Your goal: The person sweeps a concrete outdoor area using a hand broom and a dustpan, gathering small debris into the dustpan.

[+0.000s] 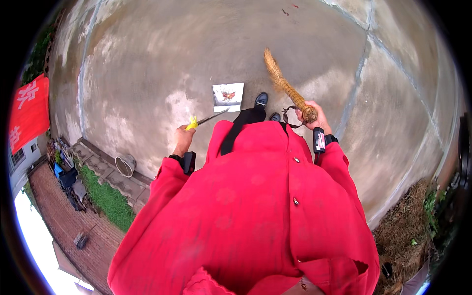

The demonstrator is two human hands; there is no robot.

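Note:
My left hand [183, 141] is closed around the yellow grip [192, 123] of a long-handled dustpan. Its thin dark rod [212, 117] runs down to the white metal pan [219, 96], which is at ground level beside my feet. Red and dark bits of litter [228, 96] lie in the pan. In my right hand [319, 117] is the bound butt end of a straw broom [291, 90], with a dark cord loop [289, 114] hanging from it. The broom's frayed bristles [272, 62] point forward and left, apart from the pan.
Wet concrete [155, 66] with pale joints surrounds my shoes [261, 99]. Leaf-like scraps [285, 12] lie far ahead. At left are a bucket-like container [125, 166], a stepped edge [99, 162], grass [107, 195] and a red banner [29, 110]. Dry straw [402, 236] covers ground at lower right.

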